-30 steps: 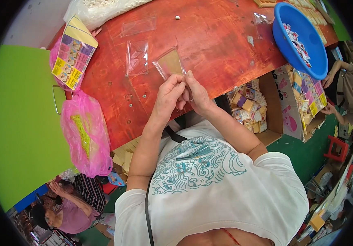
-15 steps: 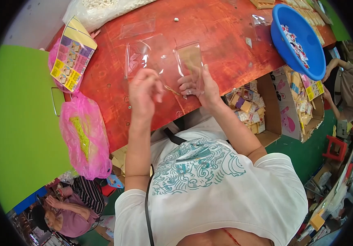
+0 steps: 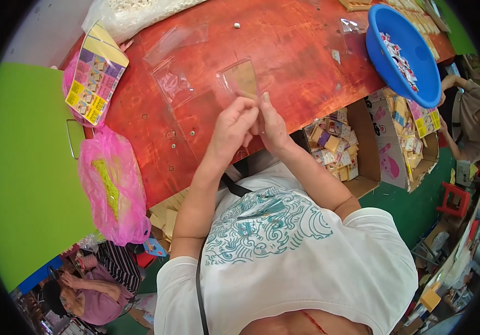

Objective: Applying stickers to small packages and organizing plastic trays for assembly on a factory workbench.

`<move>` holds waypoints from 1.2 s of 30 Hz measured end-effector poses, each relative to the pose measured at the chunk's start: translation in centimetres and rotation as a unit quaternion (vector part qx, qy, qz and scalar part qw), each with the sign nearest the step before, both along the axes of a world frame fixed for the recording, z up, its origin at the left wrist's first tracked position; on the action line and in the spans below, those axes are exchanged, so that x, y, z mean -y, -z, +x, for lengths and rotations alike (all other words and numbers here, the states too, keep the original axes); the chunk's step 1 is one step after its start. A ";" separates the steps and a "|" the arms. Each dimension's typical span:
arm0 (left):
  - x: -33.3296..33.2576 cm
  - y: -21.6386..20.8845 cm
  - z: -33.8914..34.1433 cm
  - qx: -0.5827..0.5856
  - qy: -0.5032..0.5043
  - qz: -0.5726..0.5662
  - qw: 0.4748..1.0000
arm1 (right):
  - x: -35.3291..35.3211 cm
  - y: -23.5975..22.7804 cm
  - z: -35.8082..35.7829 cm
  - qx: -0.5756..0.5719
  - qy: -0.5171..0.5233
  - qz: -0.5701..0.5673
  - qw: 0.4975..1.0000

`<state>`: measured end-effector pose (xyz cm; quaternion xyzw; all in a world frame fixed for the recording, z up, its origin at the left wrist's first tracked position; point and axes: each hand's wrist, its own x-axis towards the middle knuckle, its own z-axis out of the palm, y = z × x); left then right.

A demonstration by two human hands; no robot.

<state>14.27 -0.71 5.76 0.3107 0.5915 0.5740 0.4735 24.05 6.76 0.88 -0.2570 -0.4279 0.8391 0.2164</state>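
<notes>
A clear plastic bag (image 3: 241,78) with a flat tan piece inside hangs over the red table, its far end pointing away from me. My left hand (image 3: 232,127) is closed in a pinch at the bag's near end. My right hand (image 3: 273,124) grips the same end, thumb up along its edge. Both hands touch each other, and the fingers hide the near end. Just to the left, clear plastic bags (image 3: 171,84) lie flat on the table.
A blue basin (image 3: 376,53) with small packets stands at the right. Below the table edge sit cartons of wooden pieces (image 3: 337,146). A pink bag (image 3: 131,204) and a printed sheet (image 3: 97,78) hang at the left. One co-worker (image 3: 97,290) is lower left, another (image 3: 471,117) right.
My left hand has moved right and closed on the bag's near end beside my right hand. The bag has shifted slightly left. The loose bags on the table lie at a different angle.
</notes>
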 end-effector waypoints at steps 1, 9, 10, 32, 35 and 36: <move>0.0 0.4 0.1 0.056 0.031 0.006 0.998 | 0.0 0.0 0.1 0.011 -0.022 0.024 0.999; 0.6 1.4 -0.1 0.069 0.023 0.025 0.997 | 0.5 0.8 -0.3 0.018 -0.019 0.014 1.000; 0.7 1.4 -0.1 0.071 0.022 0.024 0.997 | 0.5 1.0 -0.3 0.015 -0.026 0.025 0.999; 1.0 2.5 -0.4 0.084 0.010 0.057 0.995 | 0.8 0.4 -0.6 0.051 -0.036 0.018 0.998; 1.0 2.5 -0.4 0.089 0.012 0.057 0.994 | 0.7 0.9 -0.6 0.039 -0.041 0.012 0.998; 1.1 2.6 -0.5 0.091 0.013 0.058 0.994 | 0.7 0.8 -0.6 0.040 -0.041 0.010 0.998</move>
